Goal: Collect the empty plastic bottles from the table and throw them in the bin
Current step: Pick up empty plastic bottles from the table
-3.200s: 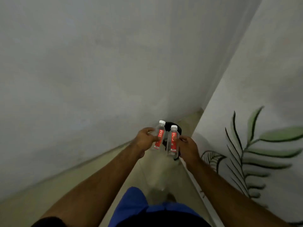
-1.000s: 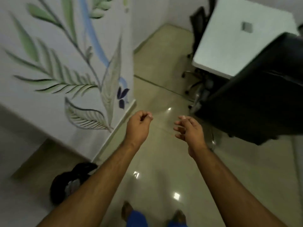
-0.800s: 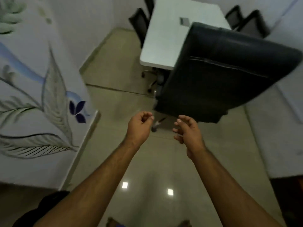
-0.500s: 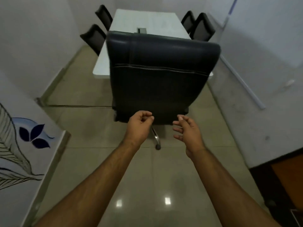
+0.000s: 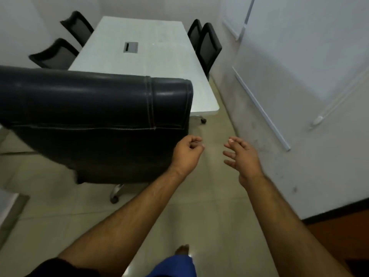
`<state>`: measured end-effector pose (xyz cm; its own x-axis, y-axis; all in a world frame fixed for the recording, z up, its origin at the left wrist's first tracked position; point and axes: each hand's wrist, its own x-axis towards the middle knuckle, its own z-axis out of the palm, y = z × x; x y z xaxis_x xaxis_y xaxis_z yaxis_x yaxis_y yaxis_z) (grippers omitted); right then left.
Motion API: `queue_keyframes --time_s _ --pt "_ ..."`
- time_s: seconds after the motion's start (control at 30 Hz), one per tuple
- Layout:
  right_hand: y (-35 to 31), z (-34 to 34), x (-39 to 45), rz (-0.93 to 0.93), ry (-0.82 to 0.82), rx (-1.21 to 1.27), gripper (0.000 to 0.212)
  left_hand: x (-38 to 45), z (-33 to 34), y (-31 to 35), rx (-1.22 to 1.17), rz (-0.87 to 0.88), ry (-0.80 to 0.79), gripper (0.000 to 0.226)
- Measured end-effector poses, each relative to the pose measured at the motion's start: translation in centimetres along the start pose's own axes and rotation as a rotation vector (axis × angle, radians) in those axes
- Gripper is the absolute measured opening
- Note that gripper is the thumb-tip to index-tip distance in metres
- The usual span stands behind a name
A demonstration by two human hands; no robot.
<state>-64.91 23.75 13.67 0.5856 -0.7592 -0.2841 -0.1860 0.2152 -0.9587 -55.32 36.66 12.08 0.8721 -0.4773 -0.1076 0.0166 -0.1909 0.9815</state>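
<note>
Both my hands are held out in front of me above the tiled floor and hold nothing. My left hand is curled into a loose fist just right of a big black chair's back. My right hand has its fingers spread apart. The long white table stretches away ahead, and I see no bottle on it. Neither a bottle nor the bin shows in this view.
A large black leather chair on castors stands close on the left, at the table's near end. Two black chairs line the table's left side and two its right. A white wall runs along the right, with a narrow floor gap beside the table.
Earlier each hand held a bottle over the black bin in the corner; now both are empty. My view has swung from the painted wall round to the table, the big chair sliding left.
</note>
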Motion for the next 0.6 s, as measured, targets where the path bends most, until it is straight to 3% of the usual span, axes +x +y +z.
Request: queue_keyframes --time_s 0.3,0.6 --pt "-6.9 -3.3 18.1 0.006 -0.042 -0.033 0.020 16.6 10.8 4.9 -0.028 -0.034 0.068 0.016" --pt "-11.6 -5.1 42.1 -0.041 -0.207 -0.134 0.024 35.3 20.4 5.3 0.046 -0.087 0.228 0.018"
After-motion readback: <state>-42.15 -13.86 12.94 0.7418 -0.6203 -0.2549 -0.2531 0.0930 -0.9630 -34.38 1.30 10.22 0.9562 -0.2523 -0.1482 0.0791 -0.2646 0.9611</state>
